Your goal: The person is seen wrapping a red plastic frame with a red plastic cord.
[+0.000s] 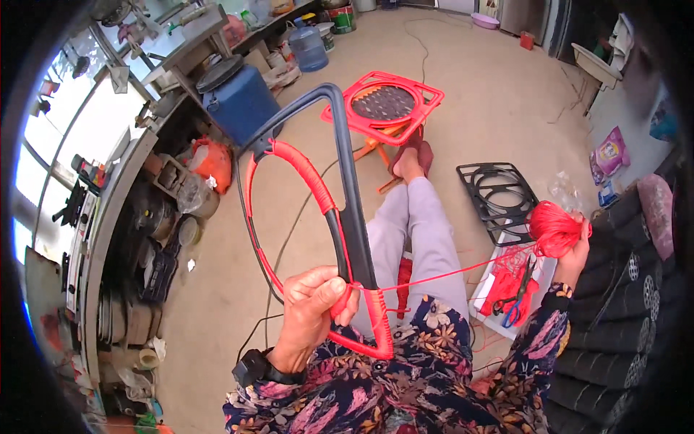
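Observation:
My left hand grips a black frame with a round ring inside a squared outer edge, held tilted above my lap. Red cord wrapping covers part of the ring and the lower corner. In my raised right hand is a bundle of red cord. A taut strand runs from that bundle to the frame beside my left fingers. Beneath my right arm, a white tray holds loose red cord and blue-handled scissors.
A red frame with a dark patterned centre rests on an orange stool near my feet. Another black frame lies on the floor to the right. Shelves with a blue barrel line the left; black stacked material stands at right.

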